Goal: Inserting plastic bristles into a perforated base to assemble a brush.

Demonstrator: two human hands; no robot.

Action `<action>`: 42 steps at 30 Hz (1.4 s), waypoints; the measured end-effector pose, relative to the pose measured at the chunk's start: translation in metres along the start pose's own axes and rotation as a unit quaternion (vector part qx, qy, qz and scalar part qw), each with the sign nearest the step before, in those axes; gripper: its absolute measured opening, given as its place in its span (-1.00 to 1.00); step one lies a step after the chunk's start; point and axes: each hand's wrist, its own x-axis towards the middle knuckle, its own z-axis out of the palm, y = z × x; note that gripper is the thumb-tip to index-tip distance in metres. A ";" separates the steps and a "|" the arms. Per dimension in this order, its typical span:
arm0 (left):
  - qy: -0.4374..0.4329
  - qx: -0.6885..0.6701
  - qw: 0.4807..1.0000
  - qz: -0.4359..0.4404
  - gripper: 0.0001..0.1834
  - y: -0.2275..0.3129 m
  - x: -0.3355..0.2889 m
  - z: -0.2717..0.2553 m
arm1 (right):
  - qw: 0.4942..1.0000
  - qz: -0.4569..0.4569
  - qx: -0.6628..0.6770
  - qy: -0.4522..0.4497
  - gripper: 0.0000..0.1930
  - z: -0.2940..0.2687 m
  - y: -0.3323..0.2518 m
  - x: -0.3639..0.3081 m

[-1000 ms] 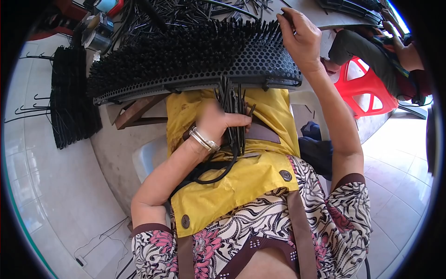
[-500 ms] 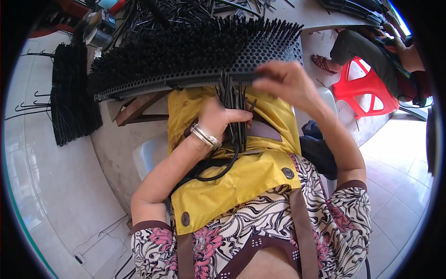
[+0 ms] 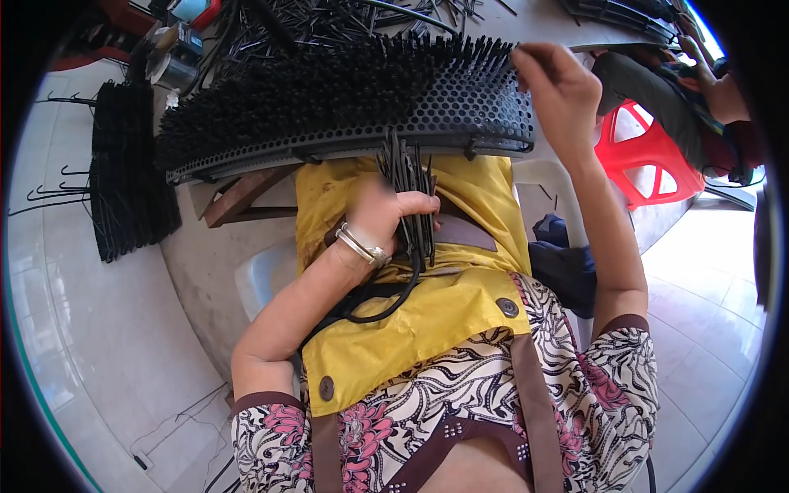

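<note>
My left hand (image 3: 380,212) is wrapped round a bundle of thin black rods (image 3: 405,168), held upright over my lap. The thumb lies across the front of the bundle. My right hand (image 3: 560,82) is raised at the far right end of a black perforated panel (image 3: 464,107), its thumb and forefinger pinched together. A slim dark rod seems to show just below those fingertips. Dense rows of black rods (image 3: 304,90) stand up from the panel's holes on the left and along the back, while bare holes show at the right front.
A yellow apron (image 3: 411,316) covers my lap, with a black cable (image 3: 386,316) looping over it. Loose black rods (image 3: 329,20) lie behind the panel. A black fringed bundle (image 3: 123,172) is at left. Another person sits beside a red stool (image 3: 649,164) at right.
My right hand has moved up and to the right, from near the bundle to the panel's far right end. The left hand stays round its rods.
</note>
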 end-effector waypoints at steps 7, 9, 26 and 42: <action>0.004 -0.025 1.000 -0.002 -0.78 0.001 -0.001 0.001 | 0.978 -0.168 -0.074 0.097 -0.89 0.028 0.026 0.027; 0.006 -0.033 0.999 -0.005 -0.76 0.001 -0.001 0.000 | 0.967 -0.207 -0.112 0.097 -0.89 0.034 0.031 0.029; -0.002 -0.025 1.000 0.003 -0.70 0.003 -0.004 -0.003 | 0.947 -0.027 -0.171 -0.270 -0.75 0.037 -0.021 -0.009; 0.027 -0.058 0.997 0.052 -0.79 -0.001 -0.002 0.006 | 0.944 0.193 0.166 -0.212 -0.93 0.030 -0.024 -0.084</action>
